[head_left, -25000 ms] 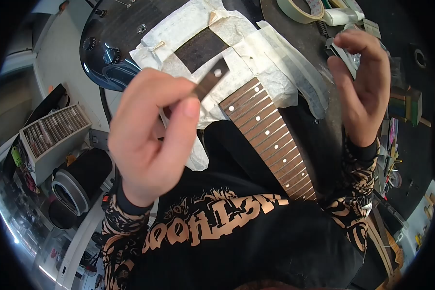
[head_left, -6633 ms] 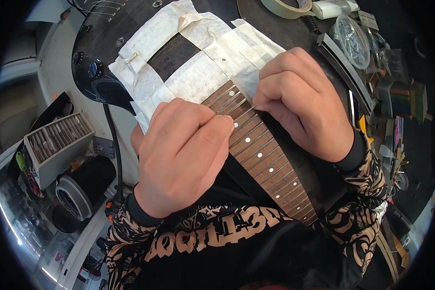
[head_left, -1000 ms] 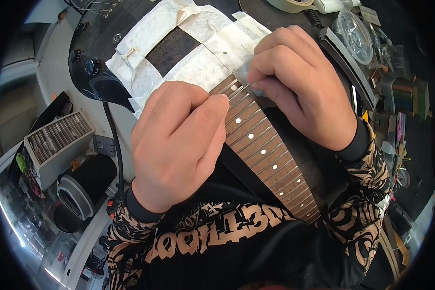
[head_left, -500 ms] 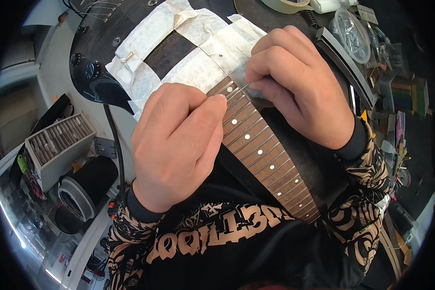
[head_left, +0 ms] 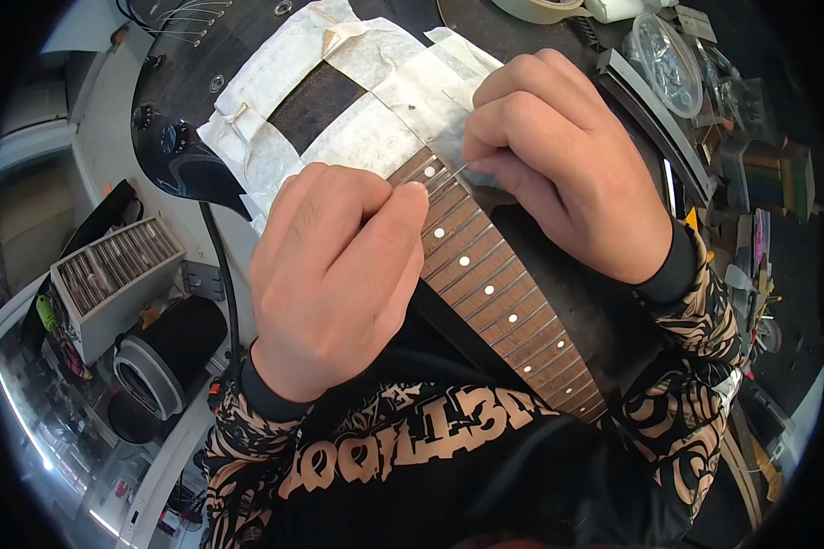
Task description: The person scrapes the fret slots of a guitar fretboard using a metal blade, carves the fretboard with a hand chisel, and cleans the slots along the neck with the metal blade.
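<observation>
An electric guitar lies across the view, its dark body (head_left: 188, 87) at the upper left. Its brown fretboard (head_left: 482, 277), with white dots and metal frets, runs down to the right. Over the upper frets, a thin piece of fret wire (head_left: 448, 177) spans the gap between my hands. My left hand (head_left: 330, 274) is closed in a pinch at the wire's left end, its fingertips at the fretboard's edge. My right hand (head_left: 577, 174) pinches the other end between thumb and curled fingers. Whitish masking tape (head_left: 350, 134) covers the body around a dark rectangular opening.
To the left stands a box of metal pieces (head_left: 119, 265), with a black cylindrical container (head_left: 174, 352) below it. A long grey metal bar (head_left: 655, 123) lies right of my right hand. Beyond it are a clear plastic tub (head_left: 666, 64) and assorted tools. A tape roll (head_left: 542, 9) sits at the top.
The guitar appears shifted very slightly up and left in view. Both hands keep their pinch on the wire, in almost the same place.
</observation>
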The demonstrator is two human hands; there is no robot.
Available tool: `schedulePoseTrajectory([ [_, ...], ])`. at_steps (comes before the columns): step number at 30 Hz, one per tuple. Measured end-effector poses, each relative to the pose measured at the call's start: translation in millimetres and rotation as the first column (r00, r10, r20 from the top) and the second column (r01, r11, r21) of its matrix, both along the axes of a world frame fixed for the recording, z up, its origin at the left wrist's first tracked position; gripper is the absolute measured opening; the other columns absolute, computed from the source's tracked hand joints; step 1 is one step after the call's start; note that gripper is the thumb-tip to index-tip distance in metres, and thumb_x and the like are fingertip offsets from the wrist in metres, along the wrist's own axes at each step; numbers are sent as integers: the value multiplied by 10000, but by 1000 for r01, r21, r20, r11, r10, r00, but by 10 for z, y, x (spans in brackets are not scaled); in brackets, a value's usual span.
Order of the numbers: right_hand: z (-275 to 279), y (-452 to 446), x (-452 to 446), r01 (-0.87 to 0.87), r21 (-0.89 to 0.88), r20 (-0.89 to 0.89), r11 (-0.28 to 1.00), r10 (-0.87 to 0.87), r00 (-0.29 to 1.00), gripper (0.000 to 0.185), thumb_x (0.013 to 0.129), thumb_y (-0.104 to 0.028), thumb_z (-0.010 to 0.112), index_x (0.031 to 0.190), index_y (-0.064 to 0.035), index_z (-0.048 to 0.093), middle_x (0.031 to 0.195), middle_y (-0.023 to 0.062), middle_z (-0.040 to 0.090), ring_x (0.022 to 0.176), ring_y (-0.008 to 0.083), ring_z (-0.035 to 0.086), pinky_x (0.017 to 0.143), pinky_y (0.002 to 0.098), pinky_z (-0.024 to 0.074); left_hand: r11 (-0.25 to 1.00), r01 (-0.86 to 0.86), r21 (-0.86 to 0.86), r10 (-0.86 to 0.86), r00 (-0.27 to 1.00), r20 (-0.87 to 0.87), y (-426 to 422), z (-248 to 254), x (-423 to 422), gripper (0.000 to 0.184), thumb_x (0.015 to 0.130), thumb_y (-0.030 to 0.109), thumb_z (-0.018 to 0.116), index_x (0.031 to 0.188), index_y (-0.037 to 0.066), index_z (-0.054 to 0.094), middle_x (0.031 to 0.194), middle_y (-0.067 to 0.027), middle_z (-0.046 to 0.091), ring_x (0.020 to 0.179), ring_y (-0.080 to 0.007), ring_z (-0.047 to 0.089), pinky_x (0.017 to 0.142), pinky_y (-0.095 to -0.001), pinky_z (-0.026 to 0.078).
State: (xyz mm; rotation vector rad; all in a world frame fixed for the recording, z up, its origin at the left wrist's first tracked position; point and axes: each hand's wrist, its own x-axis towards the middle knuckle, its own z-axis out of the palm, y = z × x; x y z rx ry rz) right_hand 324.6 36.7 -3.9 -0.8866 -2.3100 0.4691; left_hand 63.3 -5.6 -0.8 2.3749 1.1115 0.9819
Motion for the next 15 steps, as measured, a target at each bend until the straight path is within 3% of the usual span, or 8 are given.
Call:
schedulePoseTrajectory([
  [8, 8, -41, 13, 25, -39, -5, 999, -25, 1000, 286, 895, 43, 875, 1098, -55, 699, 1090, 90, 690, 1019, 335, 647, 888, 422, 539, 996, -2, -87, 5, 999, 33, -6, 44, -7, 277, 896, -158, 868, 1148, -46, 847, 964, -131, 736, 792, -246, 700, 682, -356, 541],
  [15, 10, -68, 23, 24, -59, 24, 998, -23, 999, 276, 902, 50, 867, 1094, -52, 697, 1099, 92, 695, 1027, 337, 652, 899, 420, 542, 999, 12, -52, -11, 1000, 16, 17, 29, 0, 257, 918, -153, 858, 1153, -50, 847, 971, -134, 745, 784, -236, 706, 680, -344, 542],
])
